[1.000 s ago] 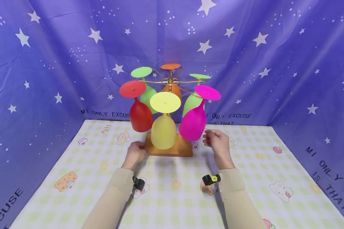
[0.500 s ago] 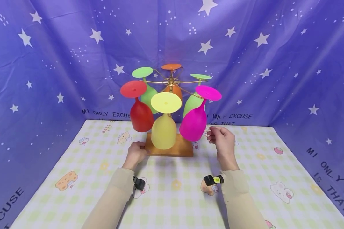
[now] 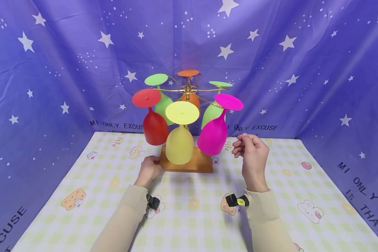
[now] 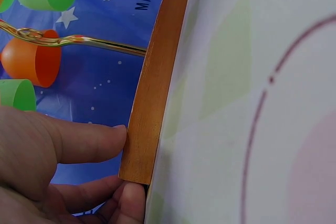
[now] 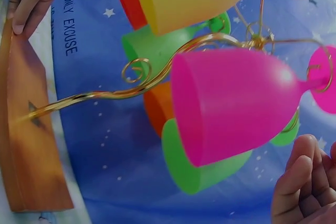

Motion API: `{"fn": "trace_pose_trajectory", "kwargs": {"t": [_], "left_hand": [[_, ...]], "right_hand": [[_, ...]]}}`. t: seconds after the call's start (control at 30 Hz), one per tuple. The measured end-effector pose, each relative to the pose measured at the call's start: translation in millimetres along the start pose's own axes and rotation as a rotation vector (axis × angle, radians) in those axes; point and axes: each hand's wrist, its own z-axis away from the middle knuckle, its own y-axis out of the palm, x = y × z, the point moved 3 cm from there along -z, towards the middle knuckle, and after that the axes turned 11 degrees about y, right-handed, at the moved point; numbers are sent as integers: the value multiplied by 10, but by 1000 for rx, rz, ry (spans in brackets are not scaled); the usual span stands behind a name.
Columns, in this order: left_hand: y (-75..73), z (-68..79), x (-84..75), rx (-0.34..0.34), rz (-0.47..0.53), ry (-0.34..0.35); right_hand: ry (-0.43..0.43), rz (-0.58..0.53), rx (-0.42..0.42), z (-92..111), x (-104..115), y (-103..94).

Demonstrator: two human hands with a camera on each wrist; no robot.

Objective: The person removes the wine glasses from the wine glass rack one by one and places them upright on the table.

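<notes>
A gold metal wine glass rack (image 5: 110, 95) rises from a wooden base (image 3: 189, 166). Hung upside down on it are a red wine glass (image 3: 155, 127), a yellow one (image 3: 180, 145) in front, a magenta one (image 3: 212, 136), and green and orange ones behind. My left hand (image 3: 149, 170) grips the base's left end; in the left wrist view its thumb (image 4: 94, 141) lies against the wood, fingers at the end. My right hand (image 3: 253, 155) is off to the right of the magenta glass, fingers loosely curled, holding nothing.
A checked tablecloth (image 3: 189, 224) with cartoon prints covers the table. Purple-blue curtains (image 3: 271, 70) with white stars hang behind and along both sides. Each wrist wears a small black camera, the left camera (image 3: 152, 202) and the right camera (image 3: 234, 200).
My right hand has moved away from the magenta glass, to the right and slightly back. The left hand stays on the base, and the glasses hang as before.
</notes>
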Motion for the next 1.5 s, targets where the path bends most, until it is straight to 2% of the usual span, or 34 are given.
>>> {"fn": "trace_pose_trajectory", "kwargs": {"t": [0.27,0.5,0.73,1.1,1.5], "left_hand": [[-1,7,6,1,-5,-2],[7,-4,9,3,-5,-10],[15,-9,11,4,-8,-15],[1,-15,6,9,-2,-17],[0,-26,9,8,-8,-8]], "right_hand": [[-44,-7,59,127,103,85],[-56,-38,146,235,165,194],[-67,-4,196,315,201,331],[-111,86,304,316,349,627],[-101,138,406,288,523,923]]}}
